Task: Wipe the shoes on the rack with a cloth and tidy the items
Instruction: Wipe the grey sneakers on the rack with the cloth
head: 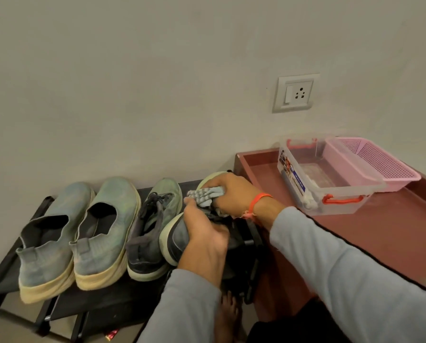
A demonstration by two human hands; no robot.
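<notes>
four shoes sit along the top of the black shoe rack (pixel 103 303) against the wall. at the left, a pair of grey-green slip-on sneakers (pixel 66 233) stands side by side, toes to the wall, heels toward us. next comes a dark grey laced sneaker (pixel 150 233), also flat on the rack.

and the fourth shoe (pixel 174 233), the matching laced sneaker, is tipped onto its side at the right end of the rack, pale sole edge showing. the left hand (pixel 204 233) has its grip wrapped round the heel end, fingers curled over the upper. the right hand (pixel 234 194) bunches a grey cloth (pixel 204 195) in a closed grip and presses it onto the toe end of that same shoe. an orange thread band (pixel 257 201) circles the right wrist; both arms wear grey sleeves.

just right of the rack stands a reddish-brown table (pixel 380 243) with a raised rim. on it rests a clear plastic storage box (pixel 330 179) with orange handles, and a pink mesh basket (pixel 375 162) sits tilted across its far edge. up on the wall, a white switch socket (pixel 296 94).
</notes>
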